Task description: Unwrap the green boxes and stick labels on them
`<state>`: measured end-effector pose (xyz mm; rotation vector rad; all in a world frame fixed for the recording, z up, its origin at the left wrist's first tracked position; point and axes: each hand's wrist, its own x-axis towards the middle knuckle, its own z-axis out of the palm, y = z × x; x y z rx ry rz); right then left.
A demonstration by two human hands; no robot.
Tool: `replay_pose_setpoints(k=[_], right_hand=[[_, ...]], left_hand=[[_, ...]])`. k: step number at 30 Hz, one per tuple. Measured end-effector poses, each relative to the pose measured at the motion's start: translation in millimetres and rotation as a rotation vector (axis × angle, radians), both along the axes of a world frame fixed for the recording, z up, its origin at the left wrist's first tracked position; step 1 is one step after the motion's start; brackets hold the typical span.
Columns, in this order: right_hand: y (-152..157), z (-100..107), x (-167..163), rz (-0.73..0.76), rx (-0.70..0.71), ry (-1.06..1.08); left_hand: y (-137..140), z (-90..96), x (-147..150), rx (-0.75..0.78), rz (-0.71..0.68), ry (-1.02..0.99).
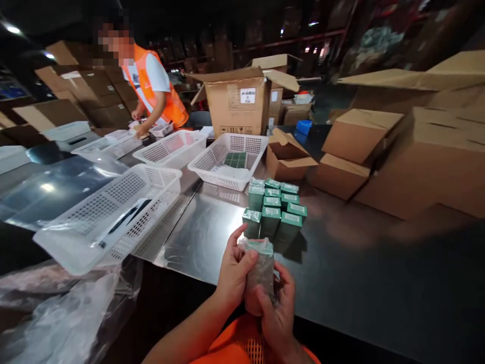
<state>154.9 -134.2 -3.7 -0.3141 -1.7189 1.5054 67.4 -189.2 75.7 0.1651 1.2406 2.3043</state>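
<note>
Between my two hands is a small box in a clear plastic bag (260, 278), held upright just off the table's near edge. My left hand (235, 268) grips its left side, with the thumb across the front near the top and the index finger raised. My right hand (279, 303) wraps the lower right side, thumb on the front. Just beyond the bagged box, several green boxes (271, 215) stand upright in a close cluster on the metal table (204, 232), white labels on their tops.
White perforated baskets (109, 212) stand at left; another basket (246, 184) holds green boxes. An open small carton (288, 154) and a large carton (237, 108) are behind. Cartons (424, 156) stack at right. Plastic bags (71, 313) hang lower left. A co-worker (151, 86) works across the table.
</note>
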Motion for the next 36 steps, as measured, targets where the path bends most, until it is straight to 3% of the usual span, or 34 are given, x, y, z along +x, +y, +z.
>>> replay_pose_setpoints(k=[2, 6, 8, 15, 18, 21, 26, 30, 32, 36], right_hand=[[7, 3, 6, -0.095, 0.065, 0.031], [24, 18, 17, -0.054, 0.238, 0.106], [31, 25, 17, -0.054, 0.257, 0.155], [27, 33, 6, -0.119, 0.188, 0.230], [32, 30, 3, -0.076, 0.315, 0.226], [39, 28, -2, -0.003, 0.455, 0.370], [35, 35, -15, -0.124, 0.533, 0.411], [18, 42, -28, 0.069, 0.752, 0.306], [10, 44, -35, 0.135, 0.751, 0.326], [6, 39, -42, 0.053, 0.623, 0.363]], left_hand=[[4, -6.4, 14, -0.066, -0.067, 0.000], [5, -24.1, 33, -0.158, -0.069, -0.115], [3, -28.2, 34, -0.182, -0.045, -0.158], [1, -7.5, 20, -0.131, -0.034, -0.119], [-1, -5.8, 24, -0.109, -0.008, -0.146], [-8, -13.1, 35, -0.103, 0.000, -0.232], [-31, -27.8, 42, -0.080, 0.031, -0.338], [-48, -31.7, 21, 0.029, 0.061, -0.357], [-51, -31.0, 12, 0.140, 0.045, -0.374], [-51, -33.4, 10, 0.204, 0.067, -0.356]])
